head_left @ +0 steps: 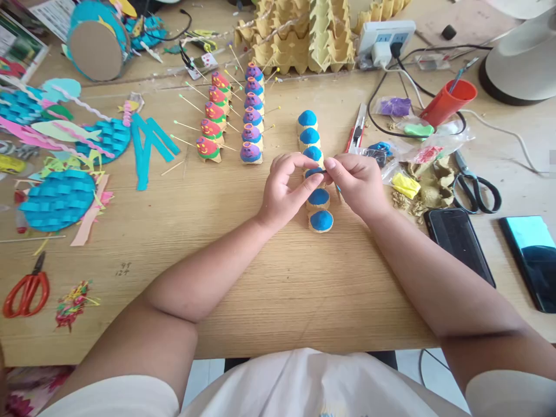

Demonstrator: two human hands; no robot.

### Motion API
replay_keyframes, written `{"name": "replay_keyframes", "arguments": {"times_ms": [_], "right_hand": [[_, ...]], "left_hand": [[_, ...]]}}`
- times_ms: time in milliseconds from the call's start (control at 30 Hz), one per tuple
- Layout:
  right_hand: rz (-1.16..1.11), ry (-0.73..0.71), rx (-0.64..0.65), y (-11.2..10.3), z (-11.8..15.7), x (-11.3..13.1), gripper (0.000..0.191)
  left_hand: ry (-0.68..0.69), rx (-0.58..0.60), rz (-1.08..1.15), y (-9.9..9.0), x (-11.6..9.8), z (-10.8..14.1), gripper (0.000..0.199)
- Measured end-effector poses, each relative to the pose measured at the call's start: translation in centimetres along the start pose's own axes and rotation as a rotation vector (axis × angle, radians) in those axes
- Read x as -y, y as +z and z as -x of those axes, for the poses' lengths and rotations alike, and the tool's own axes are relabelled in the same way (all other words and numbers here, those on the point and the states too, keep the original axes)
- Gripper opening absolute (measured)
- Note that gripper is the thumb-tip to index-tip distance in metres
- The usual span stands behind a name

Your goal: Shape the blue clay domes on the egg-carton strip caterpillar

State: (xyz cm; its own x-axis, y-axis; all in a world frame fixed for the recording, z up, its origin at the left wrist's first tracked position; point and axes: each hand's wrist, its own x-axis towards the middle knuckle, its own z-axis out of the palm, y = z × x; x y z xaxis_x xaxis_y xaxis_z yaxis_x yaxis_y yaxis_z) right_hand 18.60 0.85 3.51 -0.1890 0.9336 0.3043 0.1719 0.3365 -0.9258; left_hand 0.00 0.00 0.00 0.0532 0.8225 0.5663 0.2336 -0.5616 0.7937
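Counter (pixel 269 289): pale wood, bare along the near edge where both forearms cross it.
Red scissors (pixel 26 289): flat at the near left corner, beside a small heap of coloured scraps (pixel 73 302).
Phones: a black phone (pixel 458 243) and a second phone (pixel 530 255) lie side by side at the near right.
Blue caterpillar (pixel 320 220): a row of blue-topped egg-carton cups running away from the person at mid-counter; the nearest cup is free, the middle ones lie under the hands.
Left hand (pixel 286 185): its grip is closed, thumb and fingers pinched on a blue cup of the row.
Right hand (pixel 358 182): its grip is also closed, fingertips meeting the left hand's on the same cup; what else it pinches cannot be told.
Black scissors (pixel 475 188): right of the hands, next to carton crumbs and a yellow lump (pixel 406 185).
Purple caterpillar (pixel 252 116): just left of the blue row, with pins sticking out.
Red caterpillar (pixel 212 124): further left, parallel.
Red cup (pixel 447 103): tipped, far right.
Egg cartons (pixel 304 35): at the far edge.
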Motion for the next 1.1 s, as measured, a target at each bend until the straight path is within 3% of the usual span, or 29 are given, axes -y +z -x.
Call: {"name": "replay_keyframes", "arguments": {"times_ms": [233, 400, 533, 900, 1100], "right_hand": [[-0.033, 0.020, 0.055, 0.0, 0.1, 0.3, 0.076], [-0.168, 0.020, 0.091, 0.1, -0.2, -0.2, 0.057], [-0.223, 0.015, 0.131, 0.5, -0.2, -1.1, 0.056], [-0.091, -0.002, 0.059, 0.1, -0.1, -0.3, 0.055], [-0.044, -0.009, 0.055, 0.1, -0.1, 0.3, 0.062]], "left_hand": [[0.038, -0.042, -0.013, 0.0, 0.3, -0.4, 0.039], [-0.005, -0.077, 0.030, 0.1, 0.7, -0.3, 0.041], [-0.025, -0.084, 0.028, 0.1, 0.8, -0.3, 0.045], [-0.109, -0.086, 0.074, 0.2, 0.6, 0.0, 0.050], [-0.048, 0.001, 0.044, -0.1, -0.2, 0.0, 0.040]]}}
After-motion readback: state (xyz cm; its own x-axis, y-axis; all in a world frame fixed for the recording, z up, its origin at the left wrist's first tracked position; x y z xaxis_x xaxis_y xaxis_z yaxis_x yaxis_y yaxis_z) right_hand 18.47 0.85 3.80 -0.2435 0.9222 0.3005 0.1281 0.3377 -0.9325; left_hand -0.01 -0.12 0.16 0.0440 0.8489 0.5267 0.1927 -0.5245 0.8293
